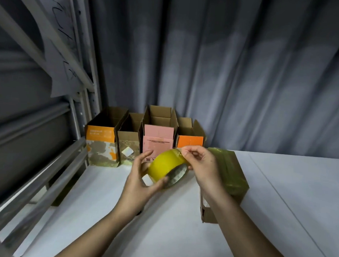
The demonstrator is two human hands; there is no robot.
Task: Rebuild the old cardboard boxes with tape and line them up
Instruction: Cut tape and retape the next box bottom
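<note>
A yellow tape roll is held above the white table. My left hand grips the roll from the left and below. My right hand pinches the tape's loose end at the top of the roll. Several open-topped cardboard boxes stand in a row at the back: an orange-and-brown one, a plain brown one, a pink one and a small orange one. A taped box lies bottom-up to the right of my right hand, partly hidden by my forearm.
A grey curtain hangs behind the boxes. A metal shelving frame with rails runs along the left edge of the table. A sheet of paper with writing hangs from the frame at upper left.
</note>
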